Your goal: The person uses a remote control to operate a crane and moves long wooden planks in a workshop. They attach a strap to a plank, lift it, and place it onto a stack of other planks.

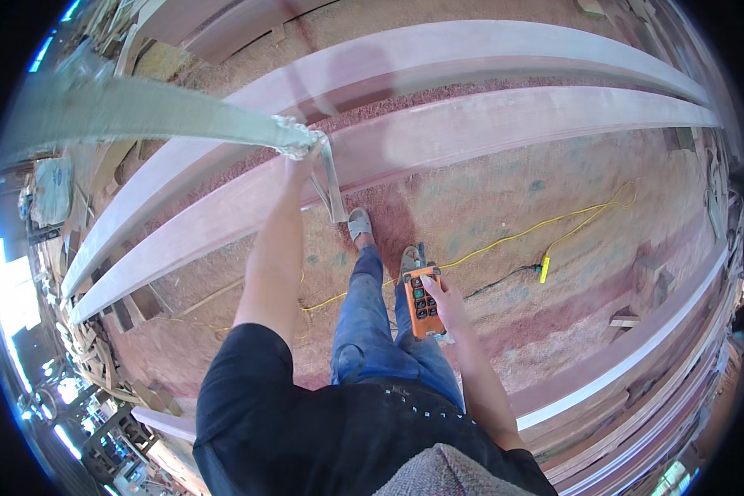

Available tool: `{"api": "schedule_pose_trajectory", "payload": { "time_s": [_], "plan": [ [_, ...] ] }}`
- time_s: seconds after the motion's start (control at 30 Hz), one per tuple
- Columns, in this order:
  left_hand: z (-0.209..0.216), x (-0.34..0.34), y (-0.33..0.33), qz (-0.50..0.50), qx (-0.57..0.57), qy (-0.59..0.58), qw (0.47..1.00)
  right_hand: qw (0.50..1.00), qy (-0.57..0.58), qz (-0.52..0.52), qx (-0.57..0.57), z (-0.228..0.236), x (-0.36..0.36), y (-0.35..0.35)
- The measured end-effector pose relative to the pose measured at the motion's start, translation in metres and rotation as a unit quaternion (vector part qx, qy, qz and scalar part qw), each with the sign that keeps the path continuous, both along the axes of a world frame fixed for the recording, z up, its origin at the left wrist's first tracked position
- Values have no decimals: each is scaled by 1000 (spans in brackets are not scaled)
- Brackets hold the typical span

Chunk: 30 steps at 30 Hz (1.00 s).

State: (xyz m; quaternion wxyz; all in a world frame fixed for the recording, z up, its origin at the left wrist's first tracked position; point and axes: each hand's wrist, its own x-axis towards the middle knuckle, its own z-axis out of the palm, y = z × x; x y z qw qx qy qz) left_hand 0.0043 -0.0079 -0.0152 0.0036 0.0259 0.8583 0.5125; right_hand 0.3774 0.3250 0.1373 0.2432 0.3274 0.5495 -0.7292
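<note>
My left arm is stretched forward, and my left hand is closed round the gathered end of a pale green, wide strap. This strap runs off to the upper left, blurred and frayed where it bunches at my fingers. Below the hand a narrower loop of it hangs down near my foot. In my right hand, in front of my thigh, is an orange handheld remote control with several dark buttons. My thumb lies on its upper part.
Two long pale wooden beams lie across the floor ahead of me. A yellow cord with a yellow connector runs over the reddish, dusty ground. More long timbers are stacked at the right, and scrap wood is piled at the left.
</note>
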Motion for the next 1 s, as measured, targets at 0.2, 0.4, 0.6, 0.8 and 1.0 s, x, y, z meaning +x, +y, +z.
{"api": "schedule_pose_trajectory", "payload": {
  "time_s": [0.2,0.4,0.6,0.8,1.0],
  "plan": [
    [23,20,-15,4,53,110,992,996,10,-58,-62,-9,8,2],
    [50,87,2,113,117,0,987,998,19,-21,-59,-7,2,-9],
    [68,101,2,87,60,-5,994,1000,15,-2,-27,-19,-17,-24],
    [53,41,-52,-184,-132,-94,970,998,4,36,-54,-23,-10,-23],
    [94,-30,-105,-316,-168,-192,914,995,-61,-47,-60,-33,-10,-19]
  ]
}}
